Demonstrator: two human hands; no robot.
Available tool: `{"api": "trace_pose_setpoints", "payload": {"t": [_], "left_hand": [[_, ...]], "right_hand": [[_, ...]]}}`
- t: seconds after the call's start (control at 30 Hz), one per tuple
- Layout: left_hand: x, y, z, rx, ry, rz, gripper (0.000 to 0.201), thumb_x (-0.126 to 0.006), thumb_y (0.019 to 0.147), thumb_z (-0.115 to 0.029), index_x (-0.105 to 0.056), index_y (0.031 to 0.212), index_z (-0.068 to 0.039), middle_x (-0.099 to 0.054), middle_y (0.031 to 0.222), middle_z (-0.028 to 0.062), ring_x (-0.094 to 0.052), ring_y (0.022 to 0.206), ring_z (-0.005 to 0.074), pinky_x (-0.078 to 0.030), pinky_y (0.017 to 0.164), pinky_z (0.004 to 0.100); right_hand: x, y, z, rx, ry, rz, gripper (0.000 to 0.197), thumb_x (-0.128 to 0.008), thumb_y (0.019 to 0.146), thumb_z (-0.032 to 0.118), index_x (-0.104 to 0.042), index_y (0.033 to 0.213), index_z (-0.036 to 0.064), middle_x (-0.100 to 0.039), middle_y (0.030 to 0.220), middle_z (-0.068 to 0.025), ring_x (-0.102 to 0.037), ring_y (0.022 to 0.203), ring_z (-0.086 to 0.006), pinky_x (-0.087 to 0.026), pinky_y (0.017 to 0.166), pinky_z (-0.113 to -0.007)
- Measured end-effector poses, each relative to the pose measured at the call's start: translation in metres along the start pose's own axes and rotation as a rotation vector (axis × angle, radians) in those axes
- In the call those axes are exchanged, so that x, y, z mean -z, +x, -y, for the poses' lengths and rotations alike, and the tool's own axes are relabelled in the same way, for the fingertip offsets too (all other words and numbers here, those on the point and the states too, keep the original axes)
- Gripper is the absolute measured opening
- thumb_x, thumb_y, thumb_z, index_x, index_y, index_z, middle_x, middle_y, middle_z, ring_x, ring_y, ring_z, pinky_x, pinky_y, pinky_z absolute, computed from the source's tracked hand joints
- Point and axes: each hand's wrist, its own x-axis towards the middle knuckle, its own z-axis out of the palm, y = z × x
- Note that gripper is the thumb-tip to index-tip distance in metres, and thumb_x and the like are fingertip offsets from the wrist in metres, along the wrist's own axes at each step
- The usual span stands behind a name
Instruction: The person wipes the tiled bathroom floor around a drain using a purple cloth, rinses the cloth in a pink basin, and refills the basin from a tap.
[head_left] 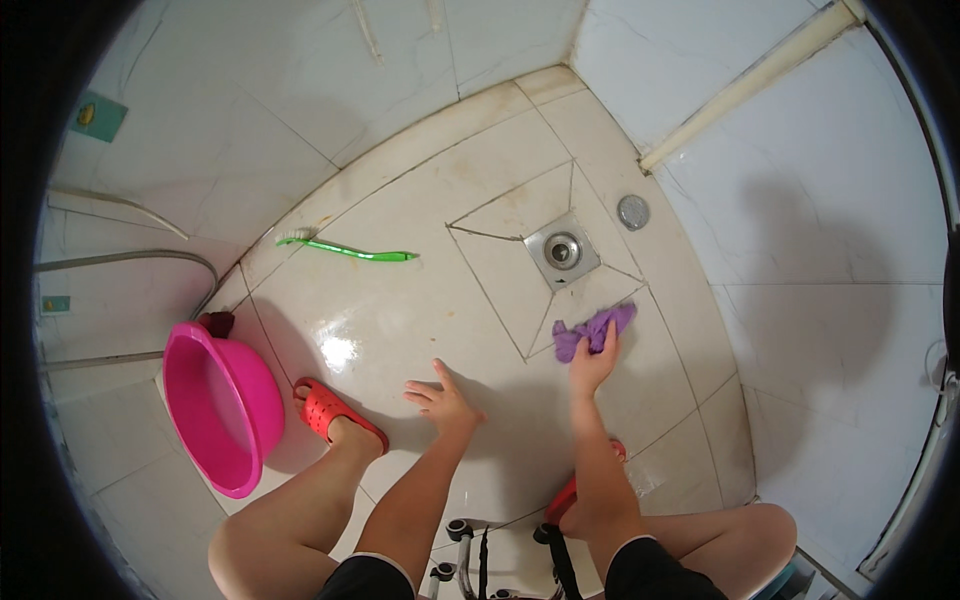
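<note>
A crumpled purple cloth lies against the tiled floor under my right hand, whose fingers are closed on it. Just beyond the cloth is a square metal floor drain with a round centre. My left hand hovers over the floor in front of me, its fingers spread and nothing in them. Farther off to the left rests a bright green long-handled brush, bristles toward the wall.
A pink plastic basin leans at the left, near a grey hose. A round metal cover sits by the right wall, close to a cream pipe. My feet wear red clogs. Chrome legs stand between my knees.
</note>
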Motion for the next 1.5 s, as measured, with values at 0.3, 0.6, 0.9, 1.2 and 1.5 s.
{"api": "trace_pose_setpoints", "payload": {"t": [0.3, 0.6, 0.9, 1.2, 1.5], "left_hand": [[-0.003, 0.002, 0.003, -0.024, -0.003, -0.002, 0.133, -0.086, 0.05, -0.035, 0.009, 0.142, -0.02, 0.005, 0.138, 0.0389, 0.0, 0.13, 0.0531, -0.035, 0.096, 0.0519], [0.001, 0.004, 0.002, 0.023, -0.013, 0.006, 0.132, -0.087, 0.049, -0.032, 0.004, 0.143, -0.021, 0.003, 0.139, 0.0385, -0.001, 0.131, 0.0514, -0.035, 0.097, 0.0513], [-0.008, 0.008, 0.002, -0.036, -0.049, -0.023, 0.135, -0.087, 0.048, -0.033, 0.009, 0.142, -0.019, 0.005, 0.137, 0.0402, -0.001, 0.13, 0.0535, -0.035, 0.095, 0.0539], [-0.005, 0.007, 0.004, -0.033, -0.024, 0.01, 0.133, -0.087, 0.049, -0.03, 0.008, 0.142, -0.018, 0.007, 0.137, 0.0399, 0.001, 0.129, 0.054, -0.036, 0.092, 0.0552], [-0.006, 0.004, 0.004, -0.015, -0.056, -0.005, 0.134, -0.087, 0.049, -0.031, 0.009, 0.142, -0.017, 0.007, 0.137, 0.0392, 0.0, 0.129, 0.0538, -0.035, 0.093, 0.0558]], "right_hand": [[-0.086, 0.051, 0.037, -0.038, -0.07, 0.053, 0.066, -0.074, 0.064, 0.012, -0.047, 0.123, 0.0013, -0.043, 0.122, -0.0228, -0.043, 0.112, -0.0365, -0.034, 0.097, -0.04], [-0.039, -0.017, 0.031, 0.007, 0.039, 0.012, 0.055, -0.063, 0.067, 0.001, -0.05, 0.121, 0.0038, -0.049, 0.118, -0.0215, -0.045, 0.111, -0.0367, -0.035, 0.096, -0.042], [-0.092, 0.068, 0.026, 0.101, 0.055, 0.027, 0.058, -0.059, 0.063, -0.007, -0.05, 0.119, 0.0023, -0.05, 0.117, -0.021, -0.045, 0.111, -0.0368, -0.034, 0.095, -0.044], [-0.125, 0.162, 0.071, 0.189, -0.367, 0.348, 0.062, -0.056, 0.069, -0.008, -0.046, 0.125, 0.0167, -0.05, 0.123, -0.0059, -0.044, 0.113, -0.0294, -0.035, 0.092, -0.046], [-0.074, 0.126, 0.06, 0.578, -0.561, 0.715, 0.044, -0.053, 0.065, -0.011, -0.064, 0.097, 0.017, -0.057, 0.104, -0.0015, -0.048, 0.102, -0.0251, -0.04, 0.086, -0.037]]}}
